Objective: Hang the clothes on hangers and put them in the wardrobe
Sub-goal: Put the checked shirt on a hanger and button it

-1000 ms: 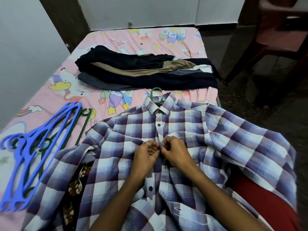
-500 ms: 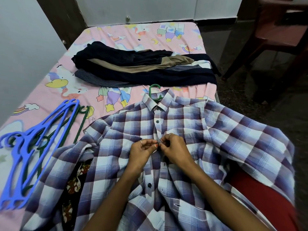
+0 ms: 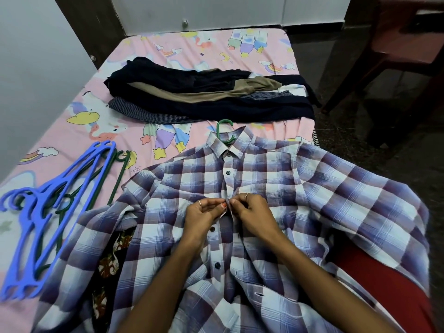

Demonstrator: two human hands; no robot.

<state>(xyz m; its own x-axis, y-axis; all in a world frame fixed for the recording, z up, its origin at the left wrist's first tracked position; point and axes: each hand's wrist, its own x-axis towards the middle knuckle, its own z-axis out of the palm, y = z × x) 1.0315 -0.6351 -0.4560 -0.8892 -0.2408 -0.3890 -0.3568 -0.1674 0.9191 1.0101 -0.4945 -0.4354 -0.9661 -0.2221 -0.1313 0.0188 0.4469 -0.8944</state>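
Your left hand (image 3: 201,216) and right hand (image 3: 252,212) pinch the shirt (image 3: 300,188) placket between curled fingertips; the button there is hidden. Beyond your fingers, a green hanger (image 3: 224,132) hook pokes from the collar, its body covered. Left lie spare hangers (image 3: 45,207); farther off, folded clothes (image 3: 209,97).

Purple-white plaid shirt (image 3: 276,188), green hanger (image 3: 224,131), blue hangers (image 3: 36,224), pink cartoon-print sheet (image 3: 168,56)

Soft, even indoor light with no visible source and no harsh glare. The center is bright and sharp. The right side and upper right corner fall dim. Wide-angle distortion bends the edges, with slight blur there.
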